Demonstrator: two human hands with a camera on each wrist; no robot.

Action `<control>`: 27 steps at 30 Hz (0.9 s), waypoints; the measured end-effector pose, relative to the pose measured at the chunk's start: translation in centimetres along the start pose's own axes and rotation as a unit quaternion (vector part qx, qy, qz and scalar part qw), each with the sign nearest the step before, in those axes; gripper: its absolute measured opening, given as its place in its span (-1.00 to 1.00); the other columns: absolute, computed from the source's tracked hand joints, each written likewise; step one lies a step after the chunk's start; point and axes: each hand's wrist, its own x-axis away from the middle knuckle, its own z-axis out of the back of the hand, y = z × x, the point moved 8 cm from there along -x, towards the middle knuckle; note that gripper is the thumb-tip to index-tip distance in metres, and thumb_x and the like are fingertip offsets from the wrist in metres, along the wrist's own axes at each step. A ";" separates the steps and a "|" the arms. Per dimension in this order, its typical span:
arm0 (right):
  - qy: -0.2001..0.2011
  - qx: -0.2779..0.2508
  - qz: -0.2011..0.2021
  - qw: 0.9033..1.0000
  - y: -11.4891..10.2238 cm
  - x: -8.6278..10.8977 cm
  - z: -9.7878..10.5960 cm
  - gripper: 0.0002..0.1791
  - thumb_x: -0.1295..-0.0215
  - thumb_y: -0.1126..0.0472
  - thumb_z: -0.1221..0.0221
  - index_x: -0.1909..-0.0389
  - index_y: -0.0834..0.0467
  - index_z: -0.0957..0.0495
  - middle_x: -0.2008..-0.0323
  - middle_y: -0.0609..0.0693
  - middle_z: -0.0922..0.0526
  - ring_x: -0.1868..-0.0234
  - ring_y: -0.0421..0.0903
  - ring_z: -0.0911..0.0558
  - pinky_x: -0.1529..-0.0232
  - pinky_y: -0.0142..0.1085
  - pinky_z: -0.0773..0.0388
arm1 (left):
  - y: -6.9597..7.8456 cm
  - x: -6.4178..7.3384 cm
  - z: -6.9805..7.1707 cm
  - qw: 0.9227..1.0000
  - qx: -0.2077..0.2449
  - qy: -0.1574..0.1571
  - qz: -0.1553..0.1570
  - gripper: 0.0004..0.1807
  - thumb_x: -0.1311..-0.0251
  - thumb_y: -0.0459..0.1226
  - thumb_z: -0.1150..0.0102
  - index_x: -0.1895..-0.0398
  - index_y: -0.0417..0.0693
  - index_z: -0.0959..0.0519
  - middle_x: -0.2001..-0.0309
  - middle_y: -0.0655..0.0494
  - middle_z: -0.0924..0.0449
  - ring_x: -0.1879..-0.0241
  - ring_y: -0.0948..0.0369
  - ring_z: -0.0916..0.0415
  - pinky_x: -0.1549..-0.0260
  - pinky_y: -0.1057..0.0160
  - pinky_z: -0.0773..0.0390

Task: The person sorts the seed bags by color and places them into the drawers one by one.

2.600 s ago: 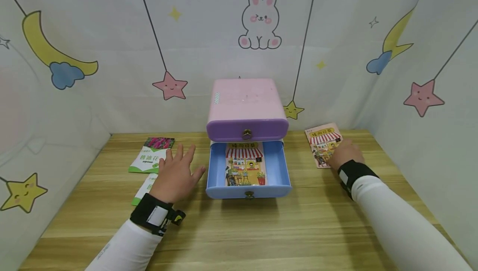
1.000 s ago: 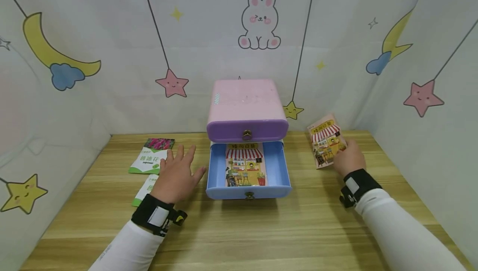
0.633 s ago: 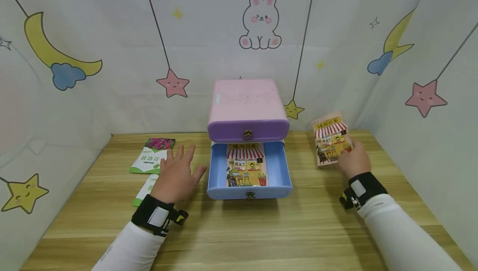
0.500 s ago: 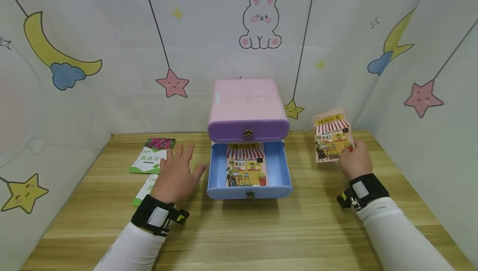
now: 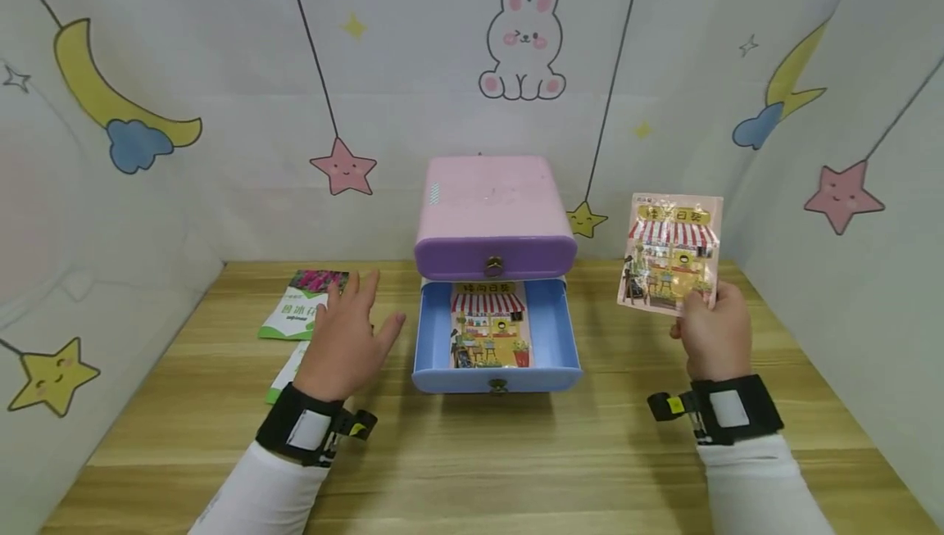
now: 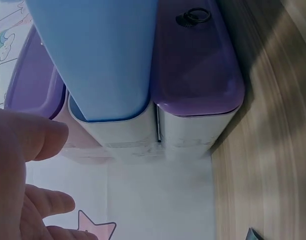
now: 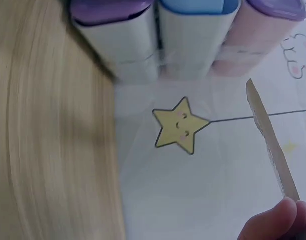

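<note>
In the head view my right hand (image 5: pixel 714 337) pinches a pink seed packet (image 5: pixel 669 252) by its lower right corner, thumb in front. The packet, printed with a striped shop awning, is raised nearly upright over the table; the right wrist view catches the packet (image 7: pixel 272 142) almost edge-on. My left hand (image 5: pixel 348 342) has its fingers spread and holds nothing, between the drawer unit and two green-and-white packets. It partly covers the upper packet (image 5: pixel 291 318) and the lower packet (image 5: pixel 288 373). A matching pink packet (image 5: pixel 490 326) lies in the pulled-out blue drawer (image 5: pixel 547 330).
The drawer unit (image 5: pixel 492 195) stands at the back middle of the wooden table (image 5: pixel 501 461), its upper purple drawer (image 5: pixel 453 259) pushed in. Below the blue one, the left wrist view shows another purple drawer (image 6: pixel 197 60). A printed cloth (image 5: pixel 413 84) hangs behind and at both sides.
My right hand has lifted the pink seed packet off the table at the right and turned it upright towards the head camera. The left hand has hardly moved; the blue drawer stays out.
</note>
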 end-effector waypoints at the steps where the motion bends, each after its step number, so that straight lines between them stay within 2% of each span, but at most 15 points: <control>1: -0.001 -0.015 0.001 1.000 -0.2 0.3 0.0 -0.62 -0.38 0.26 0.18 -0.12 0.38 -0.28 0.40 0.11 -0.45 0.69 -0.14 -0.43 0.77 -0.39 -0.45 | 0.2 0.0 0.2 1.000 0.004 0.003 0.000 -0.20 -0.30 0.12 0.07 -0.45 -0.15 -0.03 -0.38 -0.39 0.12 -0.30 -0.26 0.41 -0.16 -0.44 0.19; 10: 0.007 -0.088 0.023 0.996 -2.2 2.2 -0.2 -0.65 -0.42 0.25 0.09 -0.14 0.33 -0.28 0.24 0.17 -0.50 0.67 -0.16 -0.39 0.78 -0.44 -0.43 | 1.3 0.1 1.1 0.998 0.044 0.032 -0.018 -0.23 -0.33 0.03 0.05 -0.46 -0.14 0.01 -0.41 -0.29 0.10 -0.33 -0.13 0.43 -0.21 -0.38 0.18; 17: -0.012 -0.158 0.039 0.987 -3.6 3.5 -1.0 -0.72 -0.42 0.32 0.11 -0.10 0.30 -0.26 0.20 0.20 -0.47 0.63 -0.16 -0.38 0.75 -0.45 -0.43 | 2.5 0.4 1.8 0.996 0.062 0.056 -0.040 -0.22 -0.32 0.03 0.03 -0.46 -0.12 0.02 -0.41 -0.23 0.06 -0.34 -0.09 0.40 -0.26 -0.29 0.18; 23: -0.030 -0.170 0.055 0.983 -4.8 4.9 -1.8 -0.73 -0.43 0.31 0.11 -0.08 0.29 -0.26 0.17 0.23 -0.47 0.61 -0.14 -0.38 0.72 -0.44 -0.44 | 3.2 0.7 2.3 0.992 0.078 0.077 -0.060 -0.21 -0.32 0.03 0.03 -0.47 -0.11 0.04 -0.42 -0.16 0.05 -0.35 -0.03 0.34 -0.27 -0.25 0.14; 27: -0.057 -0.176 0.075 0.980 -5.4 5.7 -2.5 -0.71 -0.44 0.32 0.13 -0.12 0.32 -0.24 0.15 0.26 -0.44 0.60 -0.13 -0.37 0.70 -0.42 -0.46 | 3.7 0.8 2.5 0.989 0.096 0.083 -0.079 -0.22 -0.33 0.03 0.05 -0.47 -0.11 0.06 -0.42 -0.13 0.04 -0.36 0.00 0.32 -0.29 -0.21 0.13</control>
